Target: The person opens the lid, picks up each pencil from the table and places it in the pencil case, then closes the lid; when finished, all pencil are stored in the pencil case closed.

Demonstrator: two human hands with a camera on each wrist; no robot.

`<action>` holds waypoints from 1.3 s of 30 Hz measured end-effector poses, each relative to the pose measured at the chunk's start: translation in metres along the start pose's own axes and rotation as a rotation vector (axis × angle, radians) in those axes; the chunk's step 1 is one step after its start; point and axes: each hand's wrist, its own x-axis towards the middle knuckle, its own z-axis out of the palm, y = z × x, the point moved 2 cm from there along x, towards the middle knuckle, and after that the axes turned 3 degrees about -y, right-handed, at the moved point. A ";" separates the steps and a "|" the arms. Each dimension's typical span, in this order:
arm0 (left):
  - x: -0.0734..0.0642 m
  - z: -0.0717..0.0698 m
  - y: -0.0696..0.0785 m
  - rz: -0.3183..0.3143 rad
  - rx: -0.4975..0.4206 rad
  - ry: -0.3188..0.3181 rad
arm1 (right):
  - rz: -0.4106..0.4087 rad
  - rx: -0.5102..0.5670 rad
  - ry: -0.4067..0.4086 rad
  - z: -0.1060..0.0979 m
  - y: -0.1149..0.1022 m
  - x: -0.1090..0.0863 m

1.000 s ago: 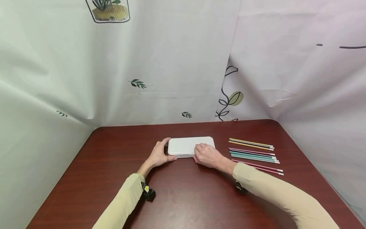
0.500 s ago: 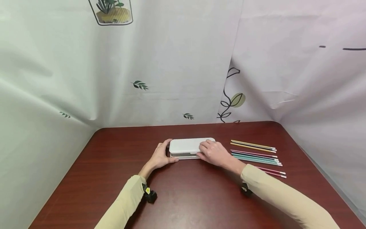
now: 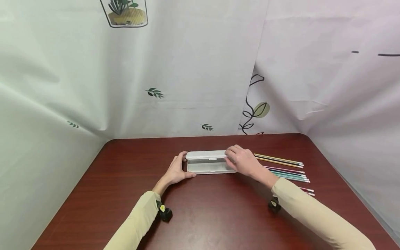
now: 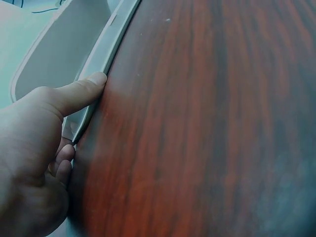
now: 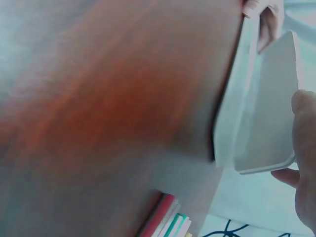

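Observation:
A white pencil case (image 3: 207,172) lies on the table with its hinged lid (image 3: 203,155) tilted up at the front, showing a pale interior. My left hand (image 3: 175,172) grips the case's left end, the thumb along the front wall and the fingers round behind. In the left wrist view that thumb presses the rim of the case (image 4: 98,57). My right hand (image 3: 243,161) pinches the lid near its right front corner. The right wrist view has the raised lid (image 5: 269,106) between the thumb and a fingertip of my right hand (image 5: 307,153).
Right of the case lie yellow and black pencils (image 3: 281,161), then maroon and teal pencils (image 3: 290,174), then red pencils (image 3: 307,190), partly hidden by my right arm. The dark red table (image 3: 200,215) ends at a white curtain (image 3: 187,69) behind the case.
The case's lid has gone from closed to raised, lifted up and back by my right hand, which also moved slightly right. My left hand keeps its grip on the left end.

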 end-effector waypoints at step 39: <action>-0.001 0.001 -0.002 0.050 -0.019 -0.008 | 0.701 0.459 0.108 0.002 0.064 0.009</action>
